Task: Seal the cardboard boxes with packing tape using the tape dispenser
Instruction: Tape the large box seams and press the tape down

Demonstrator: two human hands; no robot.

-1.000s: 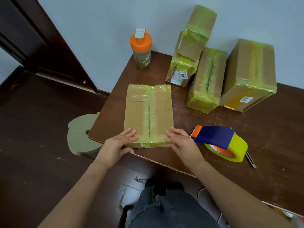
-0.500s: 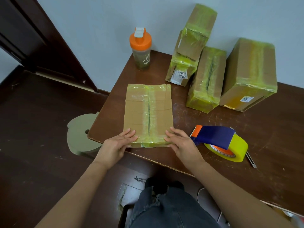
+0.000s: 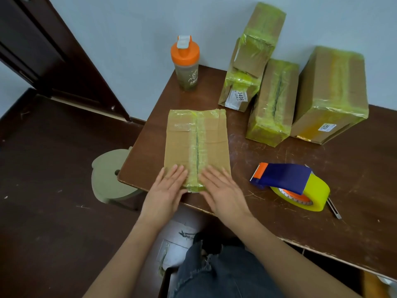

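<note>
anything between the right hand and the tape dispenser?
No, only bare scratched tabletop lies between the right hand and the tape dispenser, as the head view shows.

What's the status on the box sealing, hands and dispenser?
Left hand and right hand flat on the taped box, either side of its seam. Tape dispenser idle on the table to the right. Nothing in the way.

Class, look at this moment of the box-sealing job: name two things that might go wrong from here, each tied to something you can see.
1. The flat box lies at the table's near edge; with the left hand and right hand pressing its near end, it might slide off.
2. The tape dispenser lies close beside the right hand with its toothed blade facing that hand; a careless reach might catch the teeth.
</note>
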